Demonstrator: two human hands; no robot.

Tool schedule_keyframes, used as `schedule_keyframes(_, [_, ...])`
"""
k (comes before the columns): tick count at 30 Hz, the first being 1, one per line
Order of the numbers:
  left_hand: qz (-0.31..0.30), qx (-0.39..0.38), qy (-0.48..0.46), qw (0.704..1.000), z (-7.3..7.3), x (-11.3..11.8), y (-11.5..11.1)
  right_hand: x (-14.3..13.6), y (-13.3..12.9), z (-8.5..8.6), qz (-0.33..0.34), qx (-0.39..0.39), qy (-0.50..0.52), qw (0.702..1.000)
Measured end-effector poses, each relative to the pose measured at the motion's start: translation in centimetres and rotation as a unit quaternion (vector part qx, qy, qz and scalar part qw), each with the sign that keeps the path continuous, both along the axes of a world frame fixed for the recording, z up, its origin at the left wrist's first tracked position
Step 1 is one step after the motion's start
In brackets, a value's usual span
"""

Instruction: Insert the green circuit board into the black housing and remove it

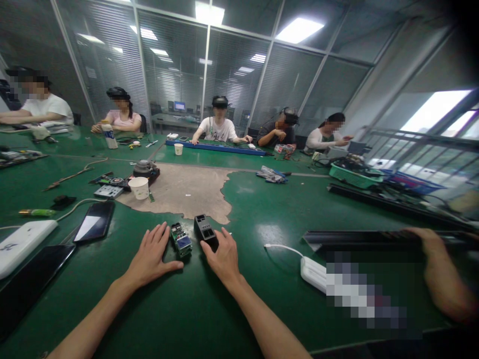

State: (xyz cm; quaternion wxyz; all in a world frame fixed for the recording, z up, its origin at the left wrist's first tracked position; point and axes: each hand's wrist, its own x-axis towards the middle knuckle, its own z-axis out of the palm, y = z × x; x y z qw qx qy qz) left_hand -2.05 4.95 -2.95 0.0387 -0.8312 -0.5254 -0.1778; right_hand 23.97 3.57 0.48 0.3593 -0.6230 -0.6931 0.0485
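My left hand [151, 255] lies on the green table [254, 309] with fingers stretched out and thumb apart. Just right of its fingers is a small green circuit board assembly [182, 241] with a bluish display-like part; whether the fingertips touch it I cannot tell. My right hand [224, 257] grips a black plastic casing [203, 228] between thumb and fingers. Rectangular openings show on the casing's top face. A narrow strip of table separates casing and board.
Black phones [94, 222] and a white power strip [28, 244] lie left. Beyond are a paper cup [139, 188] and a bare brown patch [187, 184]. To the right are a white adapter [313, 274], a black rail [337, 239] and another person's arm [439, 269]. Several people sit opposite.
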Motion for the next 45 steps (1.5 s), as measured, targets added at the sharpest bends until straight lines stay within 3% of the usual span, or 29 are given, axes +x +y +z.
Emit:
schedule_keyframes(17, [-0.002, 0.009, -0.003, 1.000, -0.2, 0.0, 0.0, -0.3, -0.1, 0.2, -0.009, 0.009, -0.006, 1.000])
schedule_keyframes(23, [0.000, 0.008, -0.012, 1.000, -0.2, -0.1, 0.0, -1.0, -0.7, 2.8, 0.021, 0.047, 0.046, 0.998])
schedule_keyframes(29, [0.006, 0.018, -0.017, 1.000, -0.4, -0.2, 0.0, -3.5, -1.5, 5.6, 0.068, 0.050, 0.044, 0.995])
schedule_keyframes(36, [0.007, 0.009, -0.014, 1.000, -0.4, -0.3, -0.2, -5.9, -1.9, 4.9, 0.081, 0.034, 0.035, 0.995])
schedule_keyframes(45, [0.008, 0.018, -0.026, 0.999, -0.5, -0.3, -0.2, -6.3, -1.9, 5.0, 0.067, 0.019, 0.010, 0.998])
